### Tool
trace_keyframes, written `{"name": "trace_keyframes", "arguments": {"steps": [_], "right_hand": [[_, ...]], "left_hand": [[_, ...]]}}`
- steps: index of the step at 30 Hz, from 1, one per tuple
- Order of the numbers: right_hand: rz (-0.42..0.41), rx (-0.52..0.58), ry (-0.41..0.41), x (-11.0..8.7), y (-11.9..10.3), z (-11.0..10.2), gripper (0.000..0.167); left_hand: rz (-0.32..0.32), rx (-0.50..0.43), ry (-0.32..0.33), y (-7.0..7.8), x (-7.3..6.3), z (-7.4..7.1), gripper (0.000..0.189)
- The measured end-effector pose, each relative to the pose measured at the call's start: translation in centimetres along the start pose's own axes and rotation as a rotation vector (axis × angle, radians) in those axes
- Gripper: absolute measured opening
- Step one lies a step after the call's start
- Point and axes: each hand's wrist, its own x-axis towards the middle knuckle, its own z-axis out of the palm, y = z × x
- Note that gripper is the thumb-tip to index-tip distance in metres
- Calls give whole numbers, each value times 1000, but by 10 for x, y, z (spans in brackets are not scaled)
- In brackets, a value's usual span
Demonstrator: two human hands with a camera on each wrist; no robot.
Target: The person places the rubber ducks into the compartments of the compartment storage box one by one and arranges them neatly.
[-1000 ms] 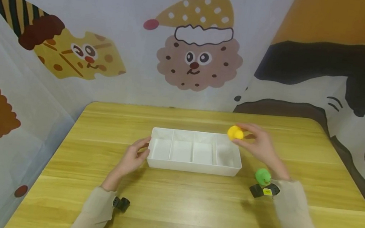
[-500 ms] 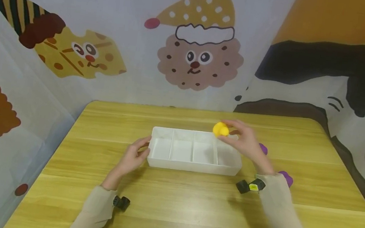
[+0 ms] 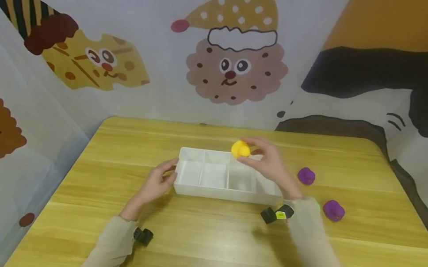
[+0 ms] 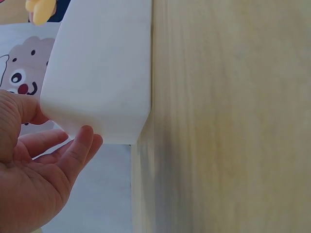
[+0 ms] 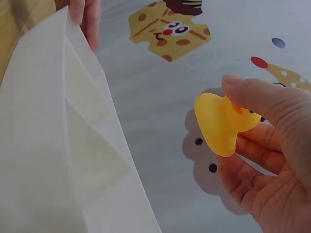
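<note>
Pinched between the thumb and fingers of my right hand (image 3: 268, 160) is a yellow rubber duck (image 3: 240, 149), held above the back rim of a white four-part box (image 3: 226, 194), near the third compartment from the left. Its orange beak shows in the right wrist view, where the duck (image 5: 221, 124) is clear of the box wall. My left hand (image 3: 155, 183) holds the box's left end; in the left wrist view the thumb is at the rim and bent fingertips (image 4: 83, 138) press on the end wall. The visible compartments hold nothing.
Two purple rubber ducks (image 3: 334, 210) stand on the wooden table (image 3: 200, 247) right of the box. A sliver of a green thing (image 3: 318, 204) shows behind my right sleeve (image 3: 307, 238). A printed cloth (image 3: 156, 77) hangs behind the table.
My right hand has carried the yellow duck leftward, from above the box's right end to above its third compartment. The purple ducks have come into sight. The left hand stays in place.
</note>
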Motion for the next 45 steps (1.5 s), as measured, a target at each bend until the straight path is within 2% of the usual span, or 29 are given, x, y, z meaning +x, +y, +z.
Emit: {"name": "trace_keyframes", "arguments": {"steps": [6,14,18,20,26,27,37,45], "right_hand": [[-46,29,10,9,-2,19,49],[-52,95,-11,21,-8,47,48],[-33,114,-25,26,-12,61,46],[-19,121,-34,29,-13,69,45],[22,86,-68,34,-15,92,38],[25,77,-75,35,-15,96,38],[21,-108,-156,39,-11,120,32],[-51,-377,-209,39,-9,132,33]], "left_hand": [[-3,24,2,6,0,1,44],[-12,49,-2,36,-3,-2,43],[-14,59,1,38,-3,-1,43],[-7,54,10,32,-3,-1,43],[-17,45,1,33,-3,-1,44],[-25,42,-6,37,-3,-2,44],[-3,51,-10,37,-2,-2,44],[-8,4,20,3,0,1,46]]}}
